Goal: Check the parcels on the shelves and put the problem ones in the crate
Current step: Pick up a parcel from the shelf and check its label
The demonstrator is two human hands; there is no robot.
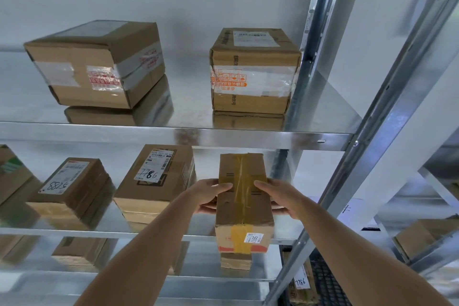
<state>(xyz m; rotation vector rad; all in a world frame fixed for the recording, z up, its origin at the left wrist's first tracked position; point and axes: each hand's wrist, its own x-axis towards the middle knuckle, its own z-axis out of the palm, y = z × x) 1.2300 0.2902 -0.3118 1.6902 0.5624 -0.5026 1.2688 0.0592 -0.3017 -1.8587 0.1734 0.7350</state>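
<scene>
Cardboard parcel (244, 206), long and narrow, brown tape down its top; head view. Location: right end of the middle shelf (124, 231), near end overhanging the front edge. Long axis runs near to far; the near end face, with small label, points toward the person. Left hand (211, 195) and right hand (278, 197) grip its two long sides, fingers curled over the top. Handling advice: keep both grips level, draw it straight out clear of the neighbouring parcel 7786 (155, 179), then turn it to check each face.
</scene>
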